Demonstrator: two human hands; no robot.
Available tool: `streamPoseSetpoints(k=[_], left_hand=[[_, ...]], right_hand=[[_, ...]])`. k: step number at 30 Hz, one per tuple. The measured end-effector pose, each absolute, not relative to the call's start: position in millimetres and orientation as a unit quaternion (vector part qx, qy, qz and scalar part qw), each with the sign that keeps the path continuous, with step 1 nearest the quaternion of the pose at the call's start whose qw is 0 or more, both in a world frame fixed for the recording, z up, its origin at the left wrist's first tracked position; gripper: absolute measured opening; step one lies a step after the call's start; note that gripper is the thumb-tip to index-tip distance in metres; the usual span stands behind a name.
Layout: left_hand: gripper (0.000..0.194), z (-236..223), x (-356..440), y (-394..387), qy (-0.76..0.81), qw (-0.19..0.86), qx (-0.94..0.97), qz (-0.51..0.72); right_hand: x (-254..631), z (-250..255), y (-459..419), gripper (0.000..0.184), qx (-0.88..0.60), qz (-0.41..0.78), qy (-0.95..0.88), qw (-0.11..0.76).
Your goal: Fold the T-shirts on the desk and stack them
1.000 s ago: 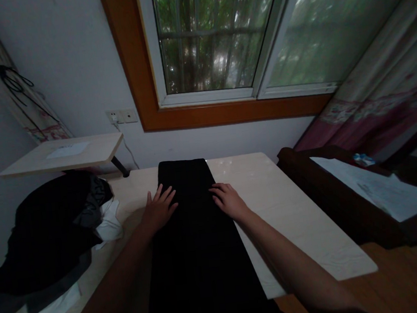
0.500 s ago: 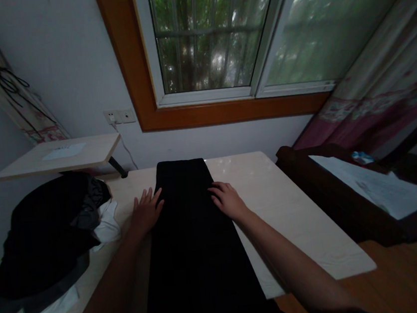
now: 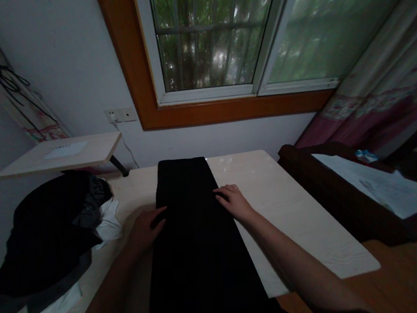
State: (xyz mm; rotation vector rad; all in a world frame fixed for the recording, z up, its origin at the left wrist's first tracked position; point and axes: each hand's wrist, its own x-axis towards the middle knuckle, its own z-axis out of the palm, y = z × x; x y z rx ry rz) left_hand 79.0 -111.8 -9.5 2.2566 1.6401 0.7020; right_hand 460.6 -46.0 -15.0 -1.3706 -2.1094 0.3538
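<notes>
A long black folded garment (image 3: 197,238) lies lengthwise over the table and runs down past its near edge. Its exact kind does not show against the dark cloth. At its left border, my left hand (image 3: 145,229) rests with thumb and forefinger apart, the fingertips touching the fabric. My right hand (image 3: 234,201) is at the opposite border, slightly farther up, its fingertips on the edge and its fingers loosely bent and apart. Neither hand visibly grips the cloth.
On the left, a heap of dark clothes (image 3: 52,234) with white cloth (image 3: 108,222) lies under a small raised shelf (image 3: 91,157). The pale table (image 3: 295,222) ends at the right near dark furniture (image 3: 322,199) with a white sheet (image 3: 381,187). A window (image 3: 211,50) is behind.
Both hands have slid a little toward me along the garment's edges, the left one farther. The left fingers, spread before, are now drawn closer together. The garment lies nearly the same.
</notes>
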Motion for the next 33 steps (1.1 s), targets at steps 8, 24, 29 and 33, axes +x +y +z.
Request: streamPoseSetpoints(k=[8, 24, 29, 33], left_hand=[[0.031, -9.9, 84.3, -106.7, 0.59, 0.181, 0.738, 0.274], [0.035, -3.9, 87.4, -42.1, 0.626, 0.232, 0.653, 0.357], [0.039, 1.3, 83.2, -38.6, 0.616, 0.309, 0.631, 0.356], [0.047, 11.4, 78.9, -54.0, 0.575, 0.373, 0.65, 0.328]], right_hand=[[465.3, -13.9, -47.7, 0.023, -0.488, 0.228, -0.768, 0.348], [447.4, -13.8, 19.8, 0.029, -0.541, 0.274, -0.702, 0.374], [448.3, -6.4, 20.3, 0.03, -0.542, 0.364, -0.664, 0.365], [456.0, -5.4, 6.8, 0.029, -0.53, 0.391, -0.658, 0.364]])
